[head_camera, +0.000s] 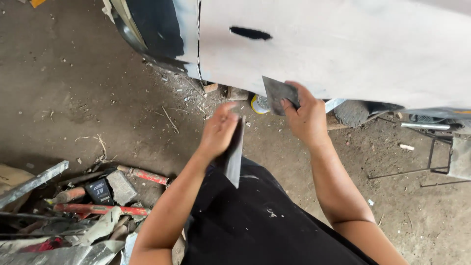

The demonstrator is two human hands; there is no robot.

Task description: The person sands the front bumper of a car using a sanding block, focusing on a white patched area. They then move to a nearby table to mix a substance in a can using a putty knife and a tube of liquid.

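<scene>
- Left hand sits closest, fingers closed on a flat grey blade hanging over the lap.
- Right hand pinches a putty scraper against the pale car panel.
- Best kept flat and low-angled, judging by the contact.
- Red-handled tools lie on the dirt floor.

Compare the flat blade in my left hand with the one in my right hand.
The left-hand blade hangs edge-on over the black-clad lap, pointing down; the right-hand blade shows its broad face, pressed against the pale car panel. The left one looks longer and narrower. Both are thin, grey metal spreaders.
</scene>
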